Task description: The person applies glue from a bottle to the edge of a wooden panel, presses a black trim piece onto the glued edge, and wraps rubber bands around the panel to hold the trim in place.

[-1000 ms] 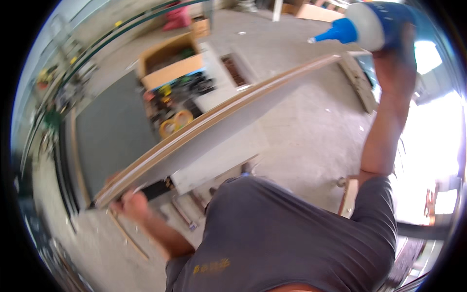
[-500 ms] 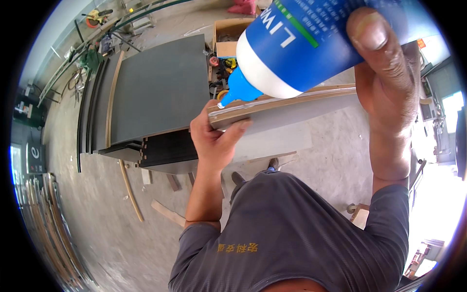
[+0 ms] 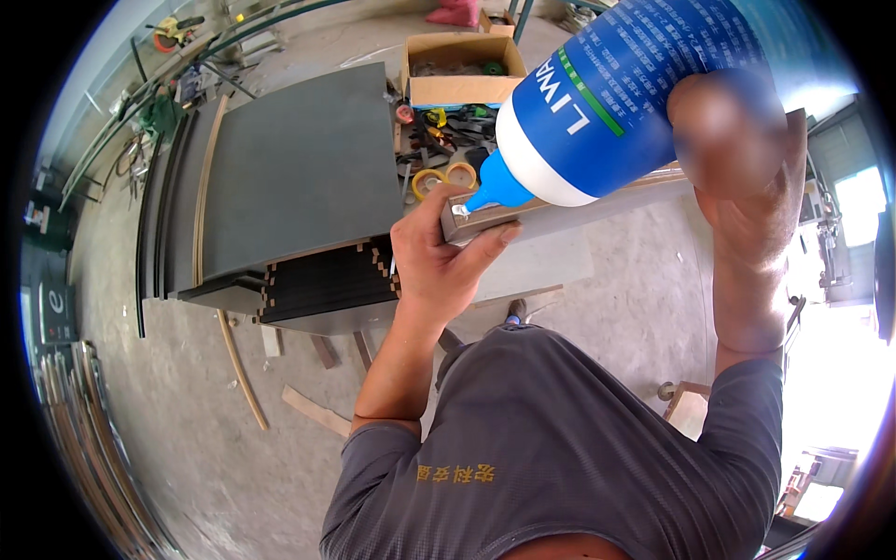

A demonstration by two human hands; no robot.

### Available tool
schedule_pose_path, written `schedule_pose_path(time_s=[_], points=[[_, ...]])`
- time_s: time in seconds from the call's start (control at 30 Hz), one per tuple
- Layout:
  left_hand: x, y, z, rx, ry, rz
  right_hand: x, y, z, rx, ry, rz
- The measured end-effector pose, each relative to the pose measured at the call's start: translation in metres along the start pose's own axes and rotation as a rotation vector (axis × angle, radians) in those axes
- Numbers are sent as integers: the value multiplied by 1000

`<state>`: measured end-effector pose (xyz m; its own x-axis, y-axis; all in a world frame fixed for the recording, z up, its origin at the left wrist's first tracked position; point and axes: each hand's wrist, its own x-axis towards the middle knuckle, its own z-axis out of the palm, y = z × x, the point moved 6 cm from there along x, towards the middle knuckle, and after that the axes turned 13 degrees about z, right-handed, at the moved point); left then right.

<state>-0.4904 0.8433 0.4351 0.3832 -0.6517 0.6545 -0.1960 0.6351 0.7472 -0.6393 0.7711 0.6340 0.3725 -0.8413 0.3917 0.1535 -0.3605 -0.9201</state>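
Note:
My right hand [image 3: 737, 140] is wrapped round a large blue and white glue bottle [image 3: 607, 103], tipped so that its light-blue nozzle [image 3: 501, 182] points down to the left. The nozzle tip meets the edge of a long grey board [image 3: 560, 219], close to the board's left end. White glue [image 3: 459, 211] shows on that edge beside the tip. My left hand [image 3: 434, 247] grips the board's left end, thumb on the near face and fingers behind. The bottle and my right hand hide much of the board's far part.
A stack of dark panels [image 3: 308, 168] lies on the left, over black slotted pieces [image 3: 322, 285]. Behind the board are tape rolls [image 3: 427, 183], assorted hand tools [image 3: 439, 140] and a cardboard box [image 3: 462, 89]. Wood strips [image 3: 243, 369] lie on the concrete floor.
The board's held end, my left hand and the nozzle have shifted right. The bottle has tilted more steeply, and my right thumb has moved lower.

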Motion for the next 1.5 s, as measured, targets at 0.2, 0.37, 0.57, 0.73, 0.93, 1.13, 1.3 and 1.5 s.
schedule_pose_path(time_s=[0.2,0.37,0.57,0.73,0.93,1.13,1.3,1.5], points=[[2,0,2,-41,18,1,2,-10,14,-212,-152,-75],[4,2,1,-18,3,-8,4,-1,-24,-170,9,-24],[3,2,1,-19,-7,-9,6,-6,-20,-261,-42,-97],[4,2,2,-58,11,-34,1,-2,-44,-249,122,-28],[3,1,-1,-30,20,-25,0,27,-128,-356,-156,-157],[3,-1,-2,-76,101,-62,-11,36,-158,-462,-62,-223],[2,-11,3,-110,176,-18,-21,2,-191,149,95,-124],[-6,-2,-6,80,277,14,-32,0,-376,211,602,-57]])
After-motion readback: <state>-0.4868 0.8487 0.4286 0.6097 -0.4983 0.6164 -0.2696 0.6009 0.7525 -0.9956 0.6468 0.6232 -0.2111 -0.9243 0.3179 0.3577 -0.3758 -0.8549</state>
